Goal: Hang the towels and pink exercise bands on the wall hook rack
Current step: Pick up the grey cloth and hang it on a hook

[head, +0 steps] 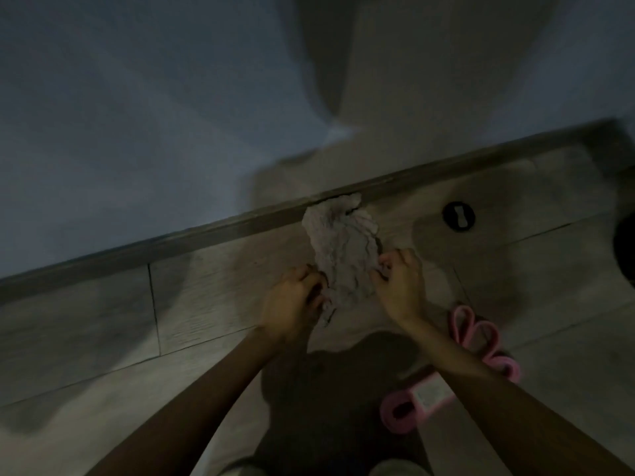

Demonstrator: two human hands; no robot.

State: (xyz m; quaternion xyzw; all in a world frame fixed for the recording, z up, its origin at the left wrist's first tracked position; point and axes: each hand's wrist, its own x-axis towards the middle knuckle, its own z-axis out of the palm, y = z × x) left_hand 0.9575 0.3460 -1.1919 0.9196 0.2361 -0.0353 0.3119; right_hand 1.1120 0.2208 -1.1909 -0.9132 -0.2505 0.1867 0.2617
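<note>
Gripping the crumpled towel (pixel 340 249) by its near edge, the left hand (pixel 292 297) and right hand (pixel 400 283) each pinched one side, low by the baseboard (pixel 171 242). Spreading it taut first would likely ease hanging; pink exercise bands (pixel 481 338) lay on the floor (pixel 103 338).

Head view: worn on the head, tilted steeply down at the floor (pixel 103 338) where it meets the wall (pixel 137 115).
Nearness: close; left hand (pixel 292 300) and right hand (pixel 400 283) mid-frame, forearms entering from below.

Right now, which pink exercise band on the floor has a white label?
The flat pink band lowest in view, beneath the right forearm; the loopy pink band above it shows no label.
</note>
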